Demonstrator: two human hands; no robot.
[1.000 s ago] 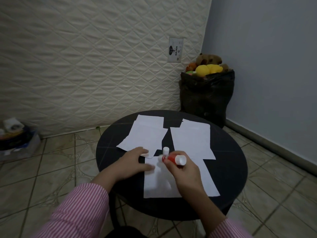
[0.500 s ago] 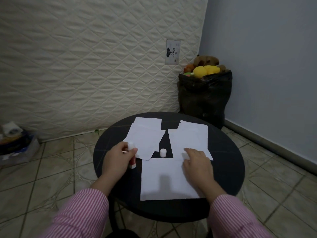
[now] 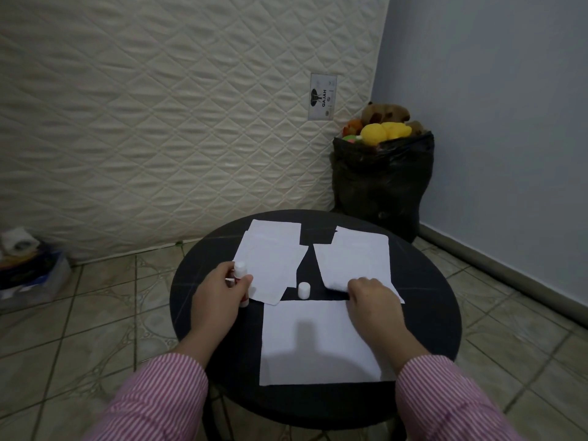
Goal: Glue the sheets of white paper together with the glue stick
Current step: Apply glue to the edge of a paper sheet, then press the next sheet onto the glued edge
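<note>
A round black bench [image 3: 423, 316] fills the lower middle of the frame. On it lie white sheets of paper: one large sheet [image 3: 305, 342] nearest the viewer, a left pile [image 3: 270, 259] toward the upper left of the benchtop, and a right pile [image 3: 356, 259] toward the upper right, with a dark wedge of bare bench between the two piles.

The left hand [image 3: 216, 300], at the left edge of the bench, has its fingers curled round the glue stick [image 3: 240, 270], held upright with its white top showing above the thumb and its base just visible below the hand, beside the near corner of the left pile. The glue stick's white cap [image 3: 304, 290] stands alone in the gap between the piles, just above the top edge of the large sheet.

The right hand [image 3: 372, 300] rests on the near corner of the right pile, fingers bent down onto the paper; whether they pinch it or only press I cannot tell.

Pink striped sleeves [image 3: 165, 396] enter from the bottom. Behind, a quilted mattress [image 3: 159, 122] leans upright; a black bag of soft toys [image 3: 381, 176] stands in the corner at right. Clutter [image 3: 25, 265] sits on the tiled floor at far left.
</note>
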